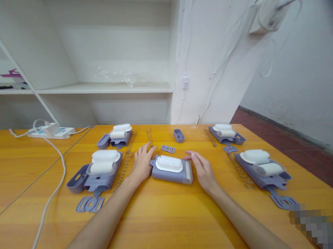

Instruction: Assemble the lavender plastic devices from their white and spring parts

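Note:
In front of me lies a grey-purple plastic case (169, 177) with a white bristled brush head (169, 164) on top and a pale roller-like part (188, 171) at its right end. My left hand (143, 164) rests at the case's left end, fingers spread and pointing forward. Beyond those fingertips lies a metal coil spring (149, 134). Close by the right end is my right hand (203, 169), its fingers stretched out and nothing held in them. Whether either hand presses on the case I cannot tell. Past the case are a flat slotted grey piece (167, 149) and a small grey-purple cup (179, 135).
Similar part sets lie at left (103, 173), far left (120, 136), right (263, 169) and far right (225, 133), with loose springs (123, 170) beside them. A power strip (51, 130) and its white cable (56, 191) occupy the table's left. Shelving (108, 88) stands behind.

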Demonstrator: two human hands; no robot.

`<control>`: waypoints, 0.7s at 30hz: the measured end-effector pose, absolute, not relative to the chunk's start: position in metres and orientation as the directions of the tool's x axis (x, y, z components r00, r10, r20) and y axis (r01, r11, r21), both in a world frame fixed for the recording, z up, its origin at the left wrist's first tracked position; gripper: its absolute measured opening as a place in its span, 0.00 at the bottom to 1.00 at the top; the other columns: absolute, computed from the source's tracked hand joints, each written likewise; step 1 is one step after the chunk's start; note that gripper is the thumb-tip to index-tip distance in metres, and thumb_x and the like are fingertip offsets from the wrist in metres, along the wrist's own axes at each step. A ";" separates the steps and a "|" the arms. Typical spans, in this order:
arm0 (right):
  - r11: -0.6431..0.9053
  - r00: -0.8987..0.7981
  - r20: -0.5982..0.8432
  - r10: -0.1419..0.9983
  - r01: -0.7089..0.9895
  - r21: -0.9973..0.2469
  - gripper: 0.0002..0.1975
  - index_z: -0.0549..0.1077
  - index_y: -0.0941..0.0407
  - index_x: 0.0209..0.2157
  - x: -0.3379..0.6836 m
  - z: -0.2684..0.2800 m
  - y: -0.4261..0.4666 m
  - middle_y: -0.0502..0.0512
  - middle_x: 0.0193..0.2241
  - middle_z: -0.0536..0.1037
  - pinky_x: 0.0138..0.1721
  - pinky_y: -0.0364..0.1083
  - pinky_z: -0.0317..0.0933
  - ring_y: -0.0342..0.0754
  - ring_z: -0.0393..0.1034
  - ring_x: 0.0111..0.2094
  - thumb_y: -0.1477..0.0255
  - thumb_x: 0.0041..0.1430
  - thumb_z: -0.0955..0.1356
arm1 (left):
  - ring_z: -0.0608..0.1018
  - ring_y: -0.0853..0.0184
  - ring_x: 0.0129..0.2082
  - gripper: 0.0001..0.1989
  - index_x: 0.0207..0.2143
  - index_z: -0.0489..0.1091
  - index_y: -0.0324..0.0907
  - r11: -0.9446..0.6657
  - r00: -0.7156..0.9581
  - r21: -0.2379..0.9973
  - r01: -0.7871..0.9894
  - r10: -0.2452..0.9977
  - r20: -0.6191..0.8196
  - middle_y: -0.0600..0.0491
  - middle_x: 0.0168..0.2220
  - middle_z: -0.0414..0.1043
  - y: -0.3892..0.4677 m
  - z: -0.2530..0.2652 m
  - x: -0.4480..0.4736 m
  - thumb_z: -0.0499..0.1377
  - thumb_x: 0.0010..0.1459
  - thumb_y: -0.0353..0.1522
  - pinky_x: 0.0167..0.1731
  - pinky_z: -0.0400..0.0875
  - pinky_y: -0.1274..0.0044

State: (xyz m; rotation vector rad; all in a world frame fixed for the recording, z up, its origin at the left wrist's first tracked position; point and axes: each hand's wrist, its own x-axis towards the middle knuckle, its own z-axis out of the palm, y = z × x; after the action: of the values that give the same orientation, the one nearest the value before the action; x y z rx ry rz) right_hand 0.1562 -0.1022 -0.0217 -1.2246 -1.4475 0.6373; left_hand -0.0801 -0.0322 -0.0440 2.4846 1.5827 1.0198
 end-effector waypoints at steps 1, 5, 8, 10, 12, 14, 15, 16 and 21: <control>0.324 0.116 0.380 0.918 0.335 -0.885 0.20 0.72 0.57 0.42 0.156 -0.022 -0.102 0.56 0.36 0.78 0.41 0.46 0.62 0.50 0.72 0.38 0.58 0.62 0.58 | 0.61 0.52 0.57 0.18 0.53 0.63 0.50 -0.479 0.293 0.315 0.819 0.822 0.489 0.45 0.58 0.57 -0.033 -0.045 -0.079 0.51 0.60 0.34 0.50 0.58 0.57; 0.313 0.103 0.363 0.926 0.325 -0.892 0.20 0.71 0.56 0.42 0.156 -0.023 -0.102 0.55 0.36 0.78 0.40 0.45 0.62 0.49 0.71 0.36 0.58 0.63 0.58 | 0.60 0.53 0.57 0.16 0.52 0.64 0.52 -0.472 0.344 0.256 0.843 0.840 0.419 0.46 0.59 0.57 -0.037 -0.044 -0.075 0.48 0.62 0.37 0.51 0.53 0.55; 0.313 0.105 0.362 0.926 0.323 -0.893 0.20 0.71 0.56 0.43 0.157 -0.022 -0.101 0.54 0.35 0.78 0.39 0.45 0.62 0.48 0.71 0.36 0.58 0.63 0.58 | 0.66 0.56 0.51 0.14 0.46 0.66 0.47 -0.451 0.336 0.216 0.866 0.845 0.417 0.45 0.53 0.63 -0.041 -0.039 -0.073 0.47 0.62 0.37 0.48 0.57 0.59; 0.311 0.109 0.362 0.926 0.324 -0.893 0.20 0.71 0.56 0.43 0.157 -0.022 -0.101 0.54 0.35 0.78 0.39 0.45 0.62 0.48 0.72 0.36 0.58 0.63 0.57 | 0.68 0.57 0.45 0.11 0.39 0.67 0.43 -0.407 0.295 0.189 0.894 0.850 0.436 0.45 0.45 0.67 -0.044 -0.035 -0.072 0.49 0.61 0.37 0.43 0.60 0.63; 0.311 0.113 0.363 0.925 0.322 -0.894 0.21 0.71 0.56 0.44 0.157 -0.021 -0.102 0.55 0.35 0.78 0.39 0.45 0.62 0.49 0.72 0.36 0.58 0.63 0.57 | 0.69 0.58 0.40 0.08 0.33 0.65 0.42 -0.350 0.244 0.170 0.921 0.860 0.448 0.46 0.37 0.67 -0.047 -0.031 -0.071 0.51 0.60 0.36 0.39 0.61 0.67; 0.311 0.119 0.364 0.924 0.321 -0.894 0.21 0.72 0.56 0.43 0.157 -0.020 -0.102 0.55 0.35 0.78 0.38 0.45 0.63 0.49 0.72 0.36 0.57 0.62 0.58 | 0.69 0.59 0.36 0.04 0.32 0.64 0.41 -0.299 0.191 0.179 0.937 0.870 0.454 0.48 0.34 0.66 -0.048 -0.030 -0.070 0.52 0.58 0.32 0.36 0.61 0.69; 0.311 0.123 0.365 0.923 0.322 -0.894 0.21 0.72 0.56 0.43 0.156 -0.020 -0.102 0.55 0.34 0.78 0.38 0.45 0.63 0.49 0.72 0.36 0.57 0.62 0.58 | 0.70 0.60 0.35 0.03 0.32 0.63 0.41 -0.286 0.168 0.197 0.938 0.870 0.463 0.49 0.33 0.66 -0.048 -0.029 -0.070 0.51 0.58 0.30 0.35 0.61 0.70; 0.311 0.127 0.366 0.922 0.324 -0.894 0.21 0.72 0.56 0.42 0.156 -0.020 -0.102 0.55 0.34 0.78 0.38 0.45 0.63 0.49 0.72 0.36 0.57 0.62 0.58 | 0.70 0.61 0.34 0.03 0.33 0.62 0.41 -0.281 0.144 0.225 0.933 0.865 0.481 0.49 0.32 0.65 -0.048 -0.029 -0.070 0.51 0.58 0.28 0.34 0.62 0.70; 0.371 0.139 0.464 0.875 0.425 -0.826 0.18 0.70 0.55 0.44 0.157 -0.021 -0.103 0.57 0.38 0.77 0.44 0.49 0.62 0.51 0.71 0.41 0.61 0.62 0.58 | 0.69 0.64 0.32 0.03 0.32 0.60 0.43 -0.420 0.004 0.410 0.810 0.702 0.713 0.52 0.31 0.63 -0.046 -0.029 -0.071 0.49 0.60 0.28 0.33 0.65 0.72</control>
State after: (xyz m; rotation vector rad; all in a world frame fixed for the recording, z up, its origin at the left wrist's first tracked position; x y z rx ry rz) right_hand 0.1566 -0.1031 -0.0214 -1.2374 -1.4770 0.4892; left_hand -0.0713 -0.0465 -0.0289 2.3049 1.7473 1.5023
